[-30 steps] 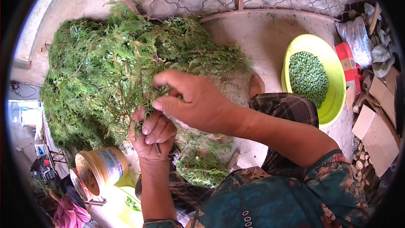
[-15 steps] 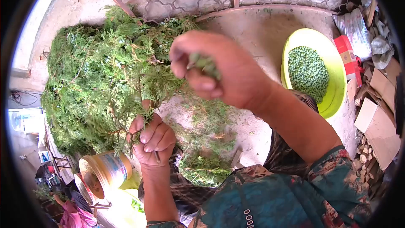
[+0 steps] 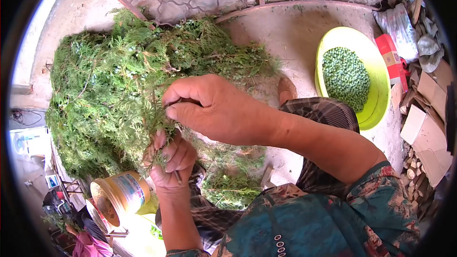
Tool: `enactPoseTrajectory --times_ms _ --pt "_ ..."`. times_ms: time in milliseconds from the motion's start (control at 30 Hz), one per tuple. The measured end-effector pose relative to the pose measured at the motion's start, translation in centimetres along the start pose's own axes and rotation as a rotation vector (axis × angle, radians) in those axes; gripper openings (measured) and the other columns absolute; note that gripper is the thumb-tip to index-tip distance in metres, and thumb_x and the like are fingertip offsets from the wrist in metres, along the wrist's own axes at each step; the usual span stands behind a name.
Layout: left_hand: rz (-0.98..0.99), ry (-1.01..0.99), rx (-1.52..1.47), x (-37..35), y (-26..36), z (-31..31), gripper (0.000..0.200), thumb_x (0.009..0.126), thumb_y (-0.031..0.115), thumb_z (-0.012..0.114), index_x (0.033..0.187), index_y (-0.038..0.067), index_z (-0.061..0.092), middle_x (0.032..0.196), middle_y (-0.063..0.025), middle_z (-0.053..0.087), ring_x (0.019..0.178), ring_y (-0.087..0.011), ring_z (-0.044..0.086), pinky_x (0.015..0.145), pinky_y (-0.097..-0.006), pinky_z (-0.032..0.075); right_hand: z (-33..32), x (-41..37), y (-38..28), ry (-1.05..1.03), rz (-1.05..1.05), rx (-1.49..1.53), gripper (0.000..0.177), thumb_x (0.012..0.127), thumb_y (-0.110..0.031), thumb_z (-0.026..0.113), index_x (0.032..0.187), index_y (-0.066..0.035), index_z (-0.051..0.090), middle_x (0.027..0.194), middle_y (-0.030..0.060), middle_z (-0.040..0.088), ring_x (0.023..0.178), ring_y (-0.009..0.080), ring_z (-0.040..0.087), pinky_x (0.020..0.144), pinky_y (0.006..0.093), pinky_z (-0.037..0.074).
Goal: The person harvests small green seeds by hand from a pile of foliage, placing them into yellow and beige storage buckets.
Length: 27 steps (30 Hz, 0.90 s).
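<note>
Right hand (image 3: 209,107) curled above the left (image 3: 173,159), fingertips apparently pinching foliage (image 3: 152,119).

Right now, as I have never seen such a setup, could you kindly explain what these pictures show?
There is no machine here: you see a person's two bare hands, viewed from one camera worn on the head and looking down. The left hand grips a leafy sprig by its stem. The right hand is at the leaves just above; whether it holds anything is hidden. A large heap of green branches lies on the ground beyond them. To the right, a yellow-green basin holds many small, round green pieces. At the lower left is a yellowish bucket, and flattened cardboard lies at the far right.
</note>
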<state>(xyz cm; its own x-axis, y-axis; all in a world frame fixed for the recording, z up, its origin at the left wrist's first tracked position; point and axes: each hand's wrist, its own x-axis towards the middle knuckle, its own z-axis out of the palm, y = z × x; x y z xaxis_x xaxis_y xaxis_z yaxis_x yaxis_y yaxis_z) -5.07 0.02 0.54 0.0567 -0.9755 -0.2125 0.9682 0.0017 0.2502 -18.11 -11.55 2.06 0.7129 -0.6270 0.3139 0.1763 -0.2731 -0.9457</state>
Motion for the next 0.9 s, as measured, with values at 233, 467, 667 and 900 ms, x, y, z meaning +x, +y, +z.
enactPoseTrajectory --times_ms 233,467,667,900 --pt "0.433 0.262 0.782 -0.8 0.6 1.2 0.025 0.079 0.006 0.062 0.103 0.003 0.054 0.071 -0.0015 0.056 0.040 -0.0035 0.039 0.030 -0.0156 0.026 -9.9 0.1 -3.1 0.442 0.230 0.293 0.011 0.086 -0.013 0.049 0.088 -0.003 0.054 0.065 0.0005 0.051 0.041 0.0095 0.039 0.035 0.0259 0.032" --pt "0.518 0.192 1.370 -1.0 0.2 0.4 0.028 0.083 0.007 0.056 0.110 0.006 0.056 0.071 0.0037 0.051 0.051 -0.0021 0.037 0.044 -0.0170 0.029 -24.8 -5.2 -1.8 0.985 0.153 -0.135 0.025 0.083 -0.027 0.056 0.096 -0.006 0.055 0.066 0.0000 0.050 0.043 0.0076 0.038 0.036 0.0224 0.027" --pt "0.444 0.136 1.512 -1.4 0.8 -0.9 0.027 0.087 0.010 0.053 0.114 0.005 0.054 0.066 0.0057 0.046 0.052 -0.0011 0.035 0.044 -0.0160 0.025 -29.6 -12.2 2.2 0.651 0.747 -1.676 0.053 0.069 -0.048 0.064 0.115 -0.021 0.057 0.119 0.0182 0.051 0.106 0.0237 0.053 0.086 0.0371 0.044" --pt "0.449 0.081 1.513 -0.3 -2.4 0.4 0.027 0.090 0.010 0.052 0.116 0.006 0.052 0.078 0.0042 0.052 0.060 -0.0025 0.042 0.050 -0.0161 0.033 -12.9 -4.7 -1.0 0.268 0.491 -0.049 0.050 0.084 -0.051 0.051 0.085 -0.003 0.066 0.072 0.0082 0.064 0.058 0.0139 0.060 0.052 0.0244 0.048"
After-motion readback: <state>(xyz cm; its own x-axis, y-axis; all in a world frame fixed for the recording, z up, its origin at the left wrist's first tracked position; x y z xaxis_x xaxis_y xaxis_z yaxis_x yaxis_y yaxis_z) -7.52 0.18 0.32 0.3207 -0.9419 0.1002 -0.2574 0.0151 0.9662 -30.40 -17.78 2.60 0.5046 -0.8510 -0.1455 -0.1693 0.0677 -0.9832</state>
